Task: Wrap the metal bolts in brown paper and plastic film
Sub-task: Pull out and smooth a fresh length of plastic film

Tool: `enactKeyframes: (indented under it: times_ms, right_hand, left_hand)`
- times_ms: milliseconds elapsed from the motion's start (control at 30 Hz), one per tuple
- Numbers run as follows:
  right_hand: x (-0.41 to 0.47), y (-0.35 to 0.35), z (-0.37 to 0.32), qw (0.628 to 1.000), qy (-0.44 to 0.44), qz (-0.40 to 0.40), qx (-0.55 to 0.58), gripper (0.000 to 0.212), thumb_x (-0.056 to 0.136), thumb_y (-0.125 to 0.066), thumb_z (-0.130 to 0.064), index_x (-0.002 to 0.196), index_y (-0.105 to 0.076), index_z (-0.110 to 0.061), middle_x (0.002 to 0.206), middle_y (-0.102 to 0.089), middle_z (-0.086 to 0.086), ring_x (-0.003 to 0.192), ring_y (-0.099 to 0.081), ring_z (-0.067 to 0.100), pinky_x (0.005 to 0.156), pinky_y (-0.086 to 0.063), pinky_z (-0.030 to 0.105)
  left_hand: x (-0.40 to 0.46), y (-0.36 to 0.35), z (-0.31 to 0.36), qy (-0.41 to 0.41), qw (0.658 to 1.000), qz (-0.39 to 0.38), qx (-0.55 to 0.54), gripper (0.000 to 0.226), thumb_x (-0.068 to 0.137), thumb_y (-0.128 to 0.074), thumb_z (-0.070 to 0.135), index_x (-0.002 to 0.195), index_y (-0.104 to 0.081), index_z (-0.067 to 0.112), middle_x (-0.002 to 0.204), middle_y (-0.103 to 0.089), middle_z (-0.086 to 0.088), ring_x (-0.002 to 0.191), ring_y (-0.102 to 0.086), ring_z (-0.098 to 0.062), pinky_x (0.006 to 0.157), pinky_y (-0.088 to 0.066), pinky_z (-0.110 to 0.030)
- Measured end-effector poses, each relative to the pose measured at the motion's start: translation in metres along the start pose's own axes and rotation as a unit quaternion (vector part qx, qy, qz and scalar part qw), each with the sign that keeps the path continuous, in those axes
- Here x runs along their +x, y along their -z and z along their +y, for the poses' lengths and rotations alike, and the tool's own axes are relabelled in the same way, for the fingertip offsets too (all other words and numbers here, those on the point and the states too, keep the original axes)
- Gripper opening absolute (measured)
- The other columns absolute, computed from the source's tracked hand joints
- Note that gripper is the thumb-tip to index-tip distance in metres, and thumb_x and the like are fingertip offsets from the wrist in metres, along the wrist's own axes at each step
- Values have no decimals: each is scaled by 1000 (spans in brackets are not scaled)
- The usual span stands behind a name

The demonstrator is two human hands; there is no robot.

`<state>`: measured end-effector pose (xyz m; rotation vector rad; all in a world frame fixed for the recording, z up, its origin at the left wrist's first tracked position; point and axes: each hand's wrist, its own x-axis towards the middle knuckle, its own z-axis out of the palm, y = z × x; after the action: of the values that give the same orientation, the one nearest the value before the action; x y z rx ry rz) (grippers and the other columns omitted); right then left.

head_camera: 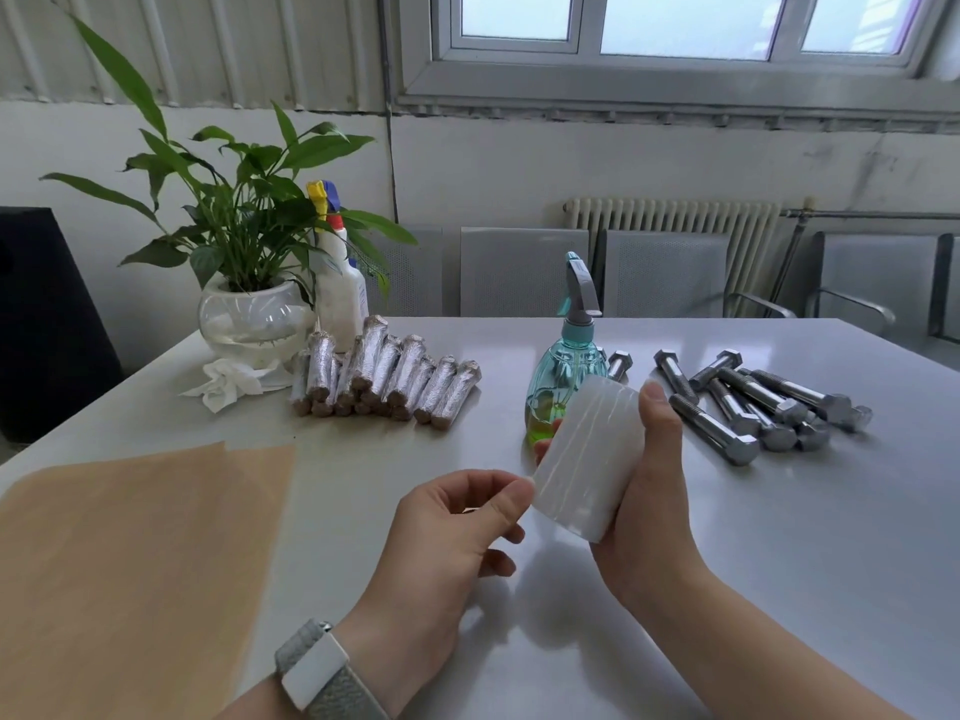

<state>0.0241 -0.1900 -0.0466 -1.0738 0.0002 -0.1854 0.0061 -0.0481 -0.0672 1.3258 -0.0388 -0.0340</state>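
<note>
Head view shows brown paper (130, 553) cut off at the left edge, and a pile of wrapped bolts (387, 379) whose back ones are partly hidden. The left hand (447, 543) pinches the edge of the white film roll (584, 465), which the right hand (649, 491) wraps around. It hides part of the spray bottle (563, 366). Shiny bare bolts (753, 402) lie right.

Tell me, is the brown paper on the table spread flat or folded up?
Spread flat: the brown paper lies open on the table, no creases visible.
</note>
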Motion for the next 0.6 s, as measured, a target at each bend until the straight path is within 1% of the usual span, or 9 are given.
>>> enactKeyframes:
  times_ms: [67, 167, 233, 367, 433, 500, 533, 600]
  right_hand:
    - [-1, 0, 0, 1000, 8, 0, -7, 79, 77, -47, -69, 118, -57, -2, 87, -64, 18, 74, -67, 29, 58, -55, 37]
    - [-2, 0, -1, 1000, 23, -4, -14, 77, 77, -45, -67, 116, -57, -1, 87, -63, 18, 73, -66, 29, 57, -54, 37]
    - [-2, 0, -2, 999, 26, -5, -20, 76, 78, -45, -67, 115, -58, -2, 85, -63, 19, 72, -65, 29, 56, -54, 36]
    - [0, 0, -1, 1000, 25, 1, -7, 67, 78, -47, -66, 110, -61, -8, 82, -65, 15, 73, -67, 29, 57, -55, 36]
    - [1, 1, -1, 1000, 27, 1, -5, 63, 78, -49, -66, 107, -62, -11, 81, -67, 12, 74, -68, 29, 59, -57, 37]
    - [1, 1, 0, 999, 33, 4, -13, 64, 78, -49, -67, 109, -62, -12, 84, -67, 12, 75, -68, 28, 62, -57, 39]
    - [2, 1, 1, 999, 37, 7, -23, 67, 78, -49, -68, 111, -61, -11, 86, -67, 12, 77, -68, 28, 63, -57, 39]
    - [1, -1, 2, 997, 55, 14, -53, 69, 78, -51, -69, 114, -59, -11, 90, -66, 12, 80, -69, 27, 65, -57, 41]
  left_hand:
    - [-1, 1, 1, 3, 1000, -5, 9, 26, 59, -80, 33, 76, -78, 13, 62, -62, -3, 55, -55, -12, 48, -45, -22]
    - [0, 2, 1, 5, 999, -10, 52, 10, 78, -77, 23, 75, -77, 14, 60, -61, 0, 53, -52, -12, 49, -44, -22]
    - [0, 2, 1, -3, 996, -9, 88, 13, 87, -71, 20, 76, -74, 13, 59, -59, 2, 52, -49, -13, 49, -43, -22]
    - [-3, -2, 2, -26, 989, -20, 145, 14, 91, -67, 25, 78, -70, 20, 58, -58, 11, 51, -48, -5, 53, -41, -17]
    - [-3, -2, 2, -55, 984, -6, 167, 12, 91, -66, 28, 80, -68, 23, 60, -59, 14, 53, -50, -3, 56, -41, -15]
    - [-3, 0, 2, -99, 975, 21, 195, 6, 89, -68, 32, 84, -68, 27, 70, -64, 16, 61, -55, -3, 62, -46, -21]
    - [-4, 1, 3, -119, 970, 26, 210, 3, 88, -69, 32, 90, -68, 31, 81, -67, 18, 69, -59, -3, 66, -49, -24]
    - [-6, 0, 4, -160, 957, 9, 241, 21, 87, -70, 33, 107, -69, 39, 103, -64, 21, 86, -63, -2, 70, -51, -21]
